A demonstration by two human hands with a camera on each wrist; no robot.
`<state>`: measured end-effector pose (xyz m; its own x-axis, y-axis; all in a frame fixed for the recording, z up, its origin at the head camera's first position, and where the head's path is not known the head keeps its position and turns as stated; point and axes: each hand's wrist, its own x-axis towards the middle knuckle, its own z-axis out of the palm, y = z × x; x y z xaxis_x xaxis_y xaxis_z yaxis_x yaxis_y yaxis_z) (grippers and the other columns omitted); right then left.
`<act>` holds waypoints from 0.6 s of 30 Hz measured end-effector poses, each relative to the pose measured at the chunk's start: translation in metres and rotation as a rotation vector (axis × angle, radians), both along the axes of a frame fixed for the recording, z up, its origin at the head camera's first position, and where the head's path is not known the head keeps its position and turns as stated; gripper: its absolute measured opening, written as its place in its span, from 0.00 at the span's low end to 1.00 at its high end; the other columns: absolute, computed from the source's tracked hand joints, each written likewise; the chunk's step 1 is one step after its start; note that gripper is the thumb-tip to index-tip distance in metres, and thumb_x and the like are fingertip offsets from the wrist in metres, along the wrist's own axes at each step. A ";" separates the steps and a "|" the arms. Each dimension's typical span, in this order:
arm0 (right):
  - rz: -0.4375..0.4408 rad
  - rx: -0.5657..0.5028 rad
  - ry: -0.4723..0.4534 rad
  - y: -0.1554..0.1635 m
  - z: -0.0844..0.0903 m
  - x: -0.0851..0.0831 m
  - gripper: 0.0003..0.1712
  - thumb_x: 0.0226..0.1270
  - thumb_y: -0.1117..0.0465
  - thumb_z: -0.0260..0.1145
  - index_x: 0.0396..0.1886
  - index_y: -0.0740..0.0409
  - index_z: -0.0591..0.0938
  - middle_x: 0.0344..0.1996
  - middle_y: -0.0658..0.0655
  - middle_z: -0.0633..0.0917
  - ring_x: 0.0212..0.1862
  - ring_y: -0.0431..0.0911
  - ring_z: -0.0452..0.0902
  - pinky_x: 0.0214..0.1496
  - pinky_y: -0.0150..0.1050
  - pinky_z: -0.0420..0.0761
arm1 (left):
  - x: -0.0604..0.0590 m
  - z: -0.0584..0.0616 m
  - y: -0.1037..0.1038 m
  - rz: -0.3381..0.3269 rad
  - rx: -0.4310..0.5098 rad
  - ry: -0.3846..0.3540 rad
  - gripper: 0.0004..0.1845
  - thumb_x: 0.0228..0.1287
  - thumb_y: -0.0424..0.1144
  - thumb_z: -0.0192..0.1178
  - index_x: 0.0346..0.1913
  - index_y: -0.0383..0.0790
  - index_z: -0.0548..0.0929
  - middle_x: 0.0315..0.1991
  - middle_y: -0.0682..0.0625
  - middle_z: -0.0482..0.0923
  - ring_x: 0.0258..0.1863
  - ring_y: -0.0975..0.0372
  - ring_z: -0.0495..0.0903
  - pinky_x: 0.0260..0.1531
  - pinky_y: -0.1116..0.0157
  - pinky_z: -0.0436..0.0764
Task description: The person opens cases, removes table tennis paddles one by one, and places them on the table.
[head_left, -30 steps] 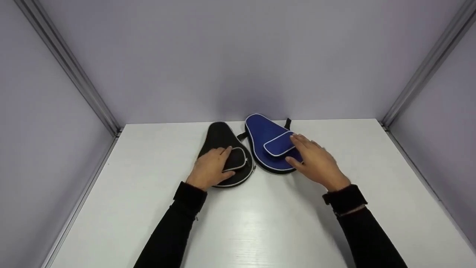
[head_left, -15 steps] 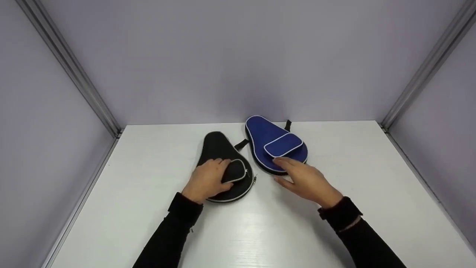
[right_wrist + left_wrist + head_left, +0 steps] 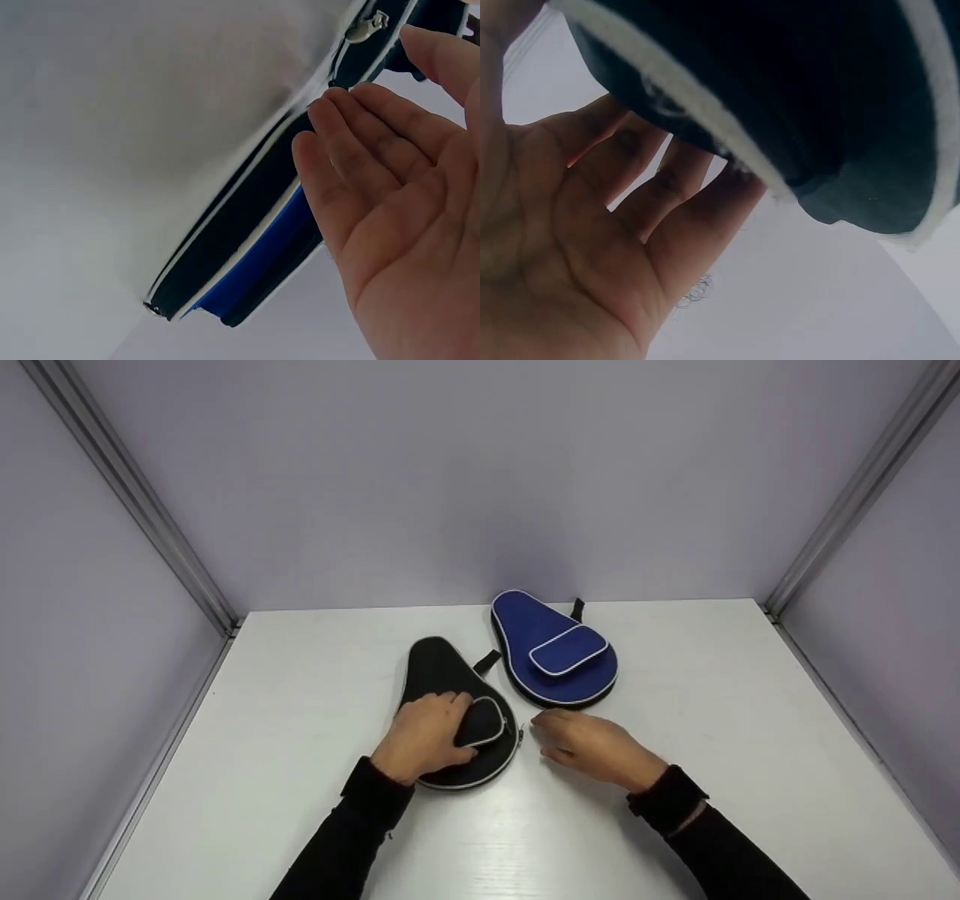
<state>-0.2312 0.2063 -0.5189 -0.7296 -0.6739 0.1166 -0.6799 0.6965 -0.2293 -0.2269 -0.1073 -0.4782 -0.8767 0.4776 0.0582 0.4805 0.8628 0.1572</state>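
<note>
Below centre, left grip (image 3: 422,735) grasps the black paddle case (image 3: 439,667), apparently still zipped; right grip (image 3: 594,745), released, hovers beside the zipper pull (image 3: 520,736).

- Left case (image 3: 439,669): plain black, edged in light grey
- Right case (image 3: 529,624): blue on top, edged in white, black along the side
- Both straps (image 3: 487,661): black
- Table (image 3: 712,690): white
- Far wall (image 3: 480,472): plain lilac-grey
- Left post (image 3: 142,502): grey
- Near sleeves (image 3: 326,840): black

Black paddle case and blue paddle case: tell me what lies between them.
In the head view, a black strap juts from the black paddle case toward the blue paddle case; nearer the person, only white tabletop shows between them.
</note>
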 end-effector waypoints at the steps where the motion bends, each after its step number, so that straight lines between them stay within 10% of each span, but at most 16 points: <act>1: 0.019 0.004 0.008 0.000 -0.001 0.000 0.23 0.84 0.61 0.76 0.72 0.64 0.88 0.65 0.61 0.93 0.67 0.56 0.93 0.70 0.54 0.94 | 0.001 0.001 0.001 -0.004 0.001 -0.004 0.45 0.66 0.56 0.87 0.76 0.31 0.83 0.64 0.35 0.92 0.60 0.39 0.93 0.59 0.41 0.96; 18: 0.078 0.038 0.122 -0.011 0.002 0.010 0.08 0.68 0.66 0.86 0.40 0.52 0.93 0.38 0.51 0.90 0.42 0.47 0.88 0.43 0.43 0.92 | 0.019 0.008 0.019 -0.067 -0.019 -0.017 0.41 0.62 0.59 0.88 0.67 0.34 0.86 0.55 0.40 0.94 0.55 0.45 0.96 0.57 0.45 0.96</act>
<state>-0.2207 0.1952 -0.5169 -0.6565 -0.7339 0.1745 -0.7538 0.6467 -0.1160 -0.2077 -0.0879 -0.4703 -0.8434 0.5363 0.0338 0.5348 0.8316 0.1501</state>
